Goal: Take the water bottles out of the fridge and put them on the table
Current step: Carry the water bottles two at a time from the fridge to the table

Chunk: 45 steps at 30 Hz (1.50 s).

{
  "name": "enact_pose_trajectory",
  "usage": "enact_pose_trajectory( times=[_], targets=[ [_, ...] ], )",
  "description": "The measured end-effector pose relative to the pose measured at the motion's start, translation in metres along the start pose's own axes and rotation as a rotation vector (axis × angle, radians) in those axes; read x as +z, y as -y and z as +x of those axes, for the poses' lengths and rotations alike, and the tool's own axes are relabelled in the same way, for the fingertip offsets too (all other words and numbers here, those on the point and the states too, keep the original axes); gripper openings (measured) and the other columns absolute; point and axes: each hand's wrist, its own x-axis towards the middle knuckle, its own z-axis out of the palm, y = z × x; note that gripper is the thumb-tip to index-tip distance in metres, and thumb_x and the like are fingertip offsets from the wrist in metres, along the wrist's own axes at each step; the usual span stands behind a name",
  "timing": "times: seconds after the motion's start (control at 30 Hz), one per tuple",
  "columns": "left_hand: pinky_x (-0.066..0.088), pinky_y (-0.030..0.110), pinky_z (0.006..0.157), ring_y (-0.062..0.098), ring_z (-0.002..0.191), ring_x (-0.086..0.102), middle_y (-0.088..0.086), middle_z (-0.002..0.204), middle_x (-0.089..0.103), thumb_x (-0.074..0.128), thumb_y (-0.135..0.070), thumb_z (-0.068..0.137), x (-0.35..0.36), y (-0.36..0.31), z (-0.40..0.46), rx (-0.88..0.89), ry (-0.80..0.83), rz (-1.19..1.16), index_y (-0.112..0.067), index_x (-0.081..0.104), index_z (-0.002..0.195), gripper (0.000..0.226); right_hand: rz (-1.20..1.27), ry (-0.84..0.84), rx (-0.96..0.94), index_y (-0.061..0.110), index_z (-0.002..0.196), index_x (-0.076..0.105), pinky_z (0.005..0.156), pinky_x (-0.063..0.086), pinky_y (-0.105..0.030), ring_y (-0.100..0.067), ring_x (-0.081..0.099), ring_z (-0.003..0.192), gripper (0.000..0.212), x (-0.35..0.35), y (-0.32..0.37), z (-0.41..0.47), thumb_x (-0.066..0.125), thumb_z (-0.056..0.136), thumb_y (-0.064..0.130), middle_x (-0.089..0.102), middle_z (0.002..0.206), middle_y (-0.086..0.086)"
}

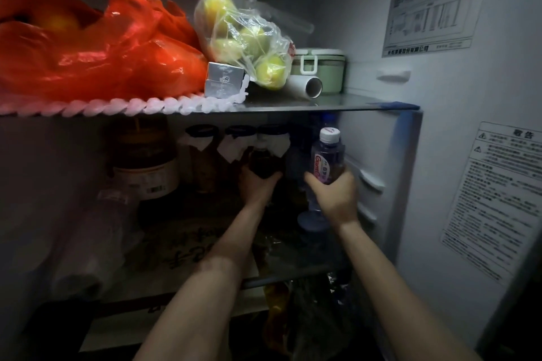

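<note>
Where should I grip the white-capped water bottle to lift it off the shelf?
Grip the water bottle round its lower body, coming from the front, as the right hand does. It stands upright close under the glass shelf, so a grab from above looks cramped. The left hand holds a dark jar.

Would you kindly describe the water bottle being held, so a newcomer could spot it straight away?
Start at the glass shelf carrying the bags of fruit, then look just beneath its right end, beside the fridge's white side wall. There the right hand grips an upright water bottle. Unlike the dark-lidded jars to its left, it is clear, with a white cap and a purple label.
</note>
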Motion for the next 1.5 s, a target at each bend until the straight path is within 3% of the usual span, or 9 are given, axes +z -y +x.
enact_pose_trajectory(
  times=[0.23, 0.37, 0.53, 0.67, 0.87, 1.0, 1.13, 1.33, 1.5],
  targets=[
    [0.038, 0.034, 0.106, 0.029, 0.135, 0.043, 0.009, 0.146, 0.043, 0.079, -0.031, 0.079, 0.007, 0.002, 0.003, 0.024, -0.093, 0.102, -0.011, 0.036, 0.147, 0.082, 0.027, -0.058, -0.006, 0.005, 0.11, 0.059, 0.054, 0.045, -0.003, 0.006, 0.055, 0.067, 0.041, -0.02, -0.009, -0.01, 0.081, 0.076, 0.006, 0.062, 0.083, 0.003],
    [0.049, 0.033, 0.094, 0.027, 0.117, 0.06, 0.008, 0.126, 0.063, 0.078, -0.037, 0.074, -0.001, 0.004, -0.01, 0.099, -0.113, 0.146, -0.014, 0.054, 0.129, 0.064, 0.033, -0.073, 0.013, 0.0, 0.117, 0.059, 0.06, 0.043, -0.008, -0.014, 0.061, 0.074, 0.047, -0.022, -0.004, -0.014, 0.082, 0.077, 0.01, 0.064, 0.092, -0.001],
    [0.052, 0.033, 0.09, 0.023, 0.108, 0.065, 0.003, 0.117, 0.068, 0.077, -0.048, 0.07, -0.022, -0.008, -0.035, 0.185, -0.185, 0.132, -0.021, 0.058, 0.123, 0.062, 0.058, -0.011, 0.07, 0.001, 0.096, 0.066, 0.048, 0.041, -0.007, -0.004, 0.062, 0.061, 0.026, -0.015, 0.006, -0.027, 0.078, 0.082, 0.02, 0.068, 0.077, 0.0],
    [0.052, 0.025, 0.084, 0.013, 0.097, 0.068, -0.002, 0.104, 0.072, 0.081, -0.049, 0.069, -0.043, -0.019, -0.07, 0.277, -0.238, 0.137, -0.02, 0.065, 0.114, 0.056, 0.156, 0.019, 0.069, 0.013, 0.114, 0.059, 0.075, 0.047, -0.019, -0.007, 0.061, 0.087, 0.038, -0.015, 0.02, -0.048, 0.078, 0.082, 0.016, 0.064, 0.098, 0.007],
    [0.051, 0.016, 0.075, 0.002, 0.084, 0.07, -0.01, 0.089, 0.075, 0.084, -0.05, 0.067, -0.087, -0.044, -0.156, 0.35, -0.303, 0.095, -0.022, 0.069, 0.098, 0.044, 0.198, 0.025, 0.012, 0.012, 0.118, 0.059, 0.059, 0.043, -0.003, 0.01, 0.055, 0.079, 0.041, -0.034, 0.054, -0.095, 0.078, 0.082, 0.021, 0.065, 0.1, 0.007],
    [0.049, 0.013, 0.065, -0.012, 0.067, 0.061, -0.015, 0.073, 0.069, 0.085, -0.047, 0.065, -0.114, -0.068, -0.238, 0.416, -0.387, 0.139, -0.021, 0.067, 0.09, 0.041, 0.278, 0.011, 0.037, 0.013, 0.112, 0.056, 0.077, 0.052, -0.019, 0.008, 0.055, 0.077, 0.04, -0.071, 0.084, -0.142, 0.079, 0.081, 0.023, 0.061, 0.09, 0.014],
    [0.058, 0.027, 0.074, -0.006, 0.07, 0.067, -0.02, 0.07, 0.069, 0.084, -0.048, 0.064, -0.137, -0.084, -0.336, 0.428, -0.413, 0.096, -0.023, 0.07, 0.088, 0.037, 0.387, 0.06, 0.062, 0.014, 0.114, 0.05, 0.08, 0.048, -0.022, -0.004, 0.059, 0.083, 0.042, -0.121, 0.104, -0.202, 0.077, 0.082, 0.019, 0.059, 0.1, 0.007],
    [0.055, 0.023, 0.075, -0.007, 0.075, 0.067, -0.023, 0.074, 0.071, 0.083, -0.04, 0.072, -0.165, -0.097, -0.478, 0.425, -0.389, 0.092, -0.042, 0.064, 0.08, 0.02, 0.368, 0.184, 0.053, 0.016, 0.115, 0.051, 0.078, 0.047, -0.023, 0.001, 0.059, 0.083, 0.044, -0.196, 0.119, -0.299, 0.078, 0.081, 0.023, 0.06, 0.094, 0.011],
    [0.055, 0.02, 0.076, -0.006, 0.078, 0.069, -0.013, 0.08, 0.075, 0.083, -0.038, 0.074, -0.192, -0.11, -0.549, 0.396, -0.395, 0.081, -0.021, 0.072, 0.094, 0.029, 0.322, 0.325, -0.038, 0.019, 0.111, 0.052, 0.066, 0.044, -0.014, 0.001, 0.061, 0.08, 0.04, -0.234, 0.154, -0.354, 0.078, 0.08, 0.021, 0.062, 0.092, 0.011]
  ],
)
